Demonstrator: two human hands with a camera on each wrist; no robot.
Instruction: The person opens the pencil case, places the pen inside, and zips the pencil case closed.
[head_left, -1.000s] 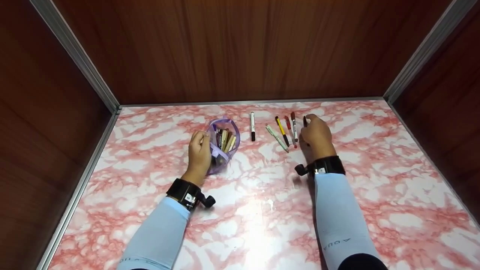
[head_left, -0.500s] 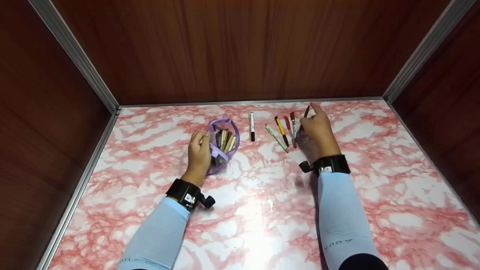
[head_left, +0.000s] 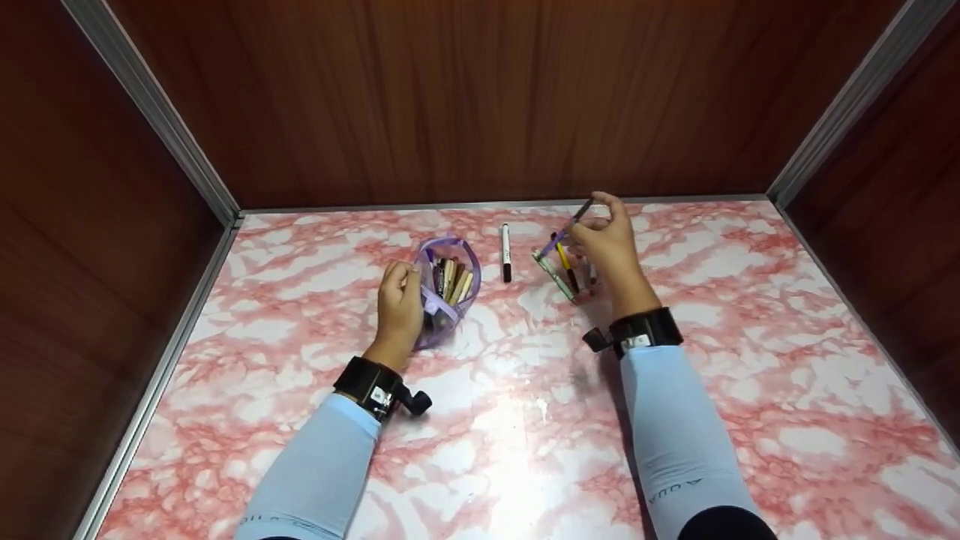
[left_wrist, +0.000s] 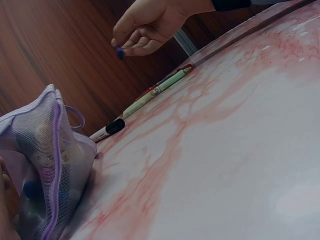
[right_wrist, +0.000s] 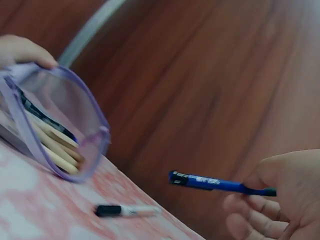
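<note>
My left hand (head_left: pixel 400 304) grips the near left side of a purple mesh pencil case (head_left: pixel 436 302). The case gapes open, with several pens and tan sticks inside. Over the loose pens, my right hand (head_left: pixel 611 247) pinches a blue pen (right_wrist: pixel 215 183) between thumb and fingers, off the table. Its blue end points left, toward the case. Below the right hand lie a light green pen (head_left: pixel 553 276) and a yellow and black pen (head_left: pixel 565 260). Other pens there are mostly hidden by that hand.
A white marker (head_left: pixel 505 247) with a black cap lies between the case and the loose pens. The red and white marbled table (head_left: pixel 517 420) ends at brown wood-look panels (head_left: pixel 495 105) at the back and sides.
My right hand has lifted the blue pen from the table's right part and moved left with it, over the other pens. The left hand and pencil case have stayed in place.
</note>
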